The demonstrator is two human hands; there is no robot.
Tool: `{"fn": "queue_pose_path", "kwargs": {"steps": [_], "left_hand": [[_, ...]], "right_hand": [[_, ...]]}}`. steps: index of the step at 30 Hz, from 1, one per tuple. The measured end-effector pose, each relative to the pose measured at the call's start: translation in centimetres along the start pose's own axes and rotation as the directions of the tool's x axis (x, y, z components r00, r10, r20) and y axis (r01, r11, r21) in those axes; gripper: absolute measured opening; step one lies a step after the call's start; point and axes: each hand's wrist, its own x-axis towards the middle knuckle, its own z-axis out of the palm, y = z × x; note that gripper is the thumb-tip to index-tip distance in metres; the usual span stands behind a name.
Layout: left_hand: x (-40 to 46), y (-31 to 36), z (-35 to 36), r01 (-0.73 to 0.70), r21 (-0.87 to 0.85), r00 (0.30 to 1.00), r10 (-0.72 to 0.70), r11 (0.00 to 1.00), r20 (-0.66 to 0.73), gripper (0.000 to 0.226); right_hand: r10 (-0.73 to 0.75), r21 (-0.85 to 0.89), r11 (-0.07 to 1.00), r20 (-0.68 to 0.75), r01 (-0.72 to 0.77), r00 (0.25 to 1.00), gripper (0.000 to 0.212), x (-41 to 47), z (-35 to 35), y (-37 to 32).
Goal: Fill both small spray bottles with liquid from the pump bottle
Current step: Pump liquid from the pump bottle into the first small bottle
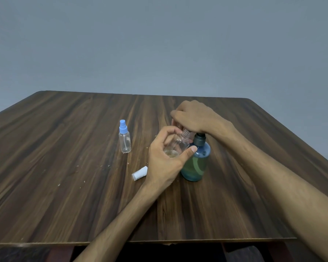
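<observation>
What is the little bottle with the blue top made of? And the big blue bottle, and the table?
The little bottle looks like clear, glossy plastic: you see the thin tube inside, and its blue spray top looks like matte plastic. The big blue bottle seems tinted see-through plastic, since greenish liquid shows through. The table looks like dark wood, though the flat streaky grain could be a printed laminate.

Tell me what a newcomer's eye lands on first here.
Mid-table, the left hand holds an uncapped clear spray bottle tilted against the blue pump bottle, while the right hand covers the pump head. To the left, a second spray bottle with a blue top stands upright; a white cap lies near the left wrist.
</observation>
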Motion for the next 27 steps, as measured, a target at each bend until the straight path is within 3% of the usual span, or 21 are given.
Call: {"fn": "queue_pose_path", "kwargs": {"steps": [11,22,27], "left_hand": [[-0.09,0.24,0.09,-0.011,0.014,1.0,0.011,1.0,0.006,0.044],[0.01,-0.15,0.05,-0.001,0.009,1.0,0.001,1.0,0.008,0.046],[0.01,-0.28,0.03,0.012,-0.009,1.0,-0.012,1.0,0.014,0.046]], "right_hand": [[0.001,0.055,0.998,0.01,-0.002,1.0,0.038,0.1,-0.47,0.26],[0.007,0.001,1.0,0.042,-0.007,0.999,0.042,0.19,0.29,0.36],[-0.006,0.029,1.0,-0.003,0.006,1.0,0.04,0.44,-0.52,0.3]]}}
